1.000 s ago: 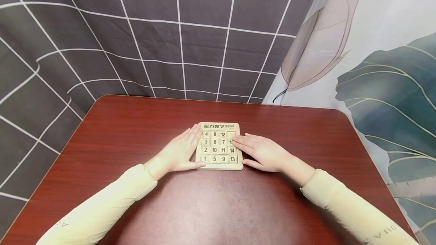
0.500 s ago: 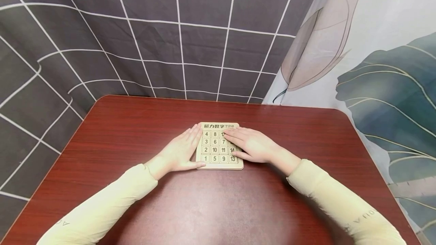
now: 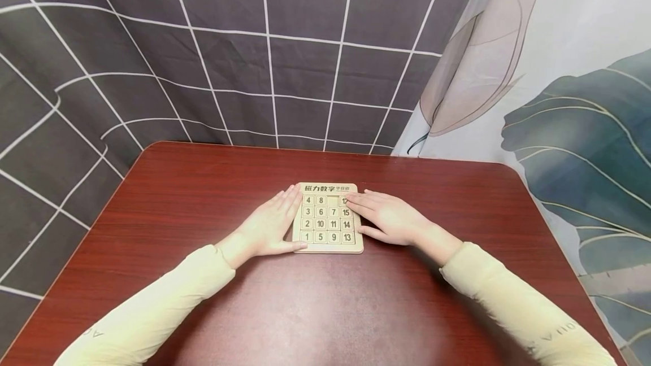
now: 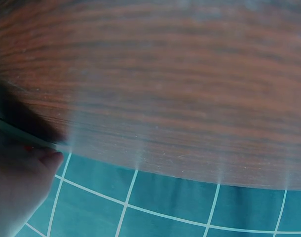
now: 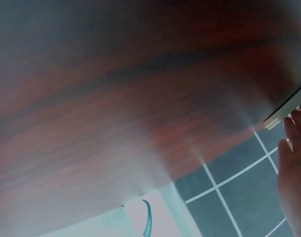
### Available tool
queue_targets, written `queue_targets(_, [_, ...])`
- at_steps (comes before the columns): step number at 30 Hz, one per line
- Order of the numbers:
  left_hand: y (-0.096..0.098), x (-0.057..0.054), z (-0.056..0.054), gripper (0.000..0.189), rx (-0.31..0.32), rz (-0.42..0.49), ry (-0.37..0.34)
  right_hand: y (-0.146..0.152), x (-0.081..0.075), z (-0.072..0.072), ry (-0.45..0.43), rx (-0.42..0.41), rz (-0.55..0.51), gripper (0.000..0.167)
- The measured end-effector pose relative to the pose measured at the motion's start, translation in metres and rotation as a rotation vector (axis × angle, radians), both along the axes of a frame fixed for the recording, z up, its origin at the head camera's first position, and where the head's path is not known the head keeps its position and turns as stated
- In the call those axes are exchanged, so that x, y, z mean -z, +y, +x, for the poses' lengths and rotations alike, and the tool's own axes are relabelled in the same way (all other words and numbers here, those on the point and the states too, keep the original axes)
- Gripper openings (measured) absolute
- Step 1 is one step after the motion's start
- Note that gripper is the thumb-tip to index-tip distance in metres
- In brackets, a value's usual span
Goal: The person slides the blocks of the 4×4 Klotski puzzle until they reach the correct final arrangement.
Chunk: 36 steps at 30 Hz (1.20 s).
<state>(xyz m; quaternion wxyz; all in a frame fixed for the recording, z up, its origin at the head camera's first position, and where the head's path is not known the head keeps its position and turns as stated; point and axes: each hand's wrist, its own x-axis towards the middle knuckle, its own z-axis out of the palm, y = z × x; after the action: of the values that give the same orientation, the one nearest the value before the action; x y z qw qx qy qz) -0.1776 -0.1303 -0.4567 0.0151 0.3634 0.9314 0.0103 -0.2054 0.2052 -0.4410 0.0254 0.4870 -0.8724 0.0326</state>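
A pale number slide puzzle lies flat on the table, with numbered tiles in a frame. Its gap is in the top row, between tile 8 and tile 12. My left hand lies along the puzzle's left side, fingers straight, thumb at the lower left corner. From the right, my right hand reaches over the frame; its straight fingertips are at tile 12 and partly cover it. In the right wrist view the puzzle's edge shows beside my fingers.
The puzzle sits on a red-brown wooden table, toward its far half. Behind the table hangs a dark curtain with a white grid. At the right is a pale leaf-patterned curtain.
Tile 12 has slid one place right into the top right corner, leaving the gap on its left. My right hand moved left over the puzzle, then back right. My left hand stayed put.
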Motion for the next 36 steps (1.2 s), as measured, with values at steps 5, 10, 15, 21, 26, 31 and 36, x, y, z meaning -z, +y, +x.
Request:
queue_targets(5, [0.000,0.000,0.000,0.113,0.000,-0.008,0.010,0.003,0.002,-0.001,0.019,-0.001,-0.005,0.061])
queue_targets(10, [0.000,0.000,0.001,0.113,0.002,-0.016,0.026,-0.005,0.003,-0.004,0.035,-0.022,-0.028,0.061])
queue_targets(15, [0.001,-0.001,0.002,0.113,0.000,-0.017,0.033,-0.021,0.001,-0.007,0.018,-0.046,-0.041,0.062])
queue_targets(21, [0.001,0.000,0.001,0.112,0.004,-0.013,0.049,-0.037,0.001,-0.008,0.014,-0.048,-0.011,0.063])
queue_targets(26, [0.001,0.002,0.001,0.112,0.005,-0.006,0.041,-0.044,0.003,-0.010,0.012,-0.041,0.038,0.064])
queue_targets(31, [0.001,0.002,0.000,0.112,0.005,-0.004,0.031,-0.042,0.001,-0.010,0.002,-0.033,0.051,0.064])
queue_targets(36, [0.000,0.002,0.000,0.112,0.009,0.005,0.035,-0.032,-0.001,-0.009,0.008,-0.025,0.024,0.062])
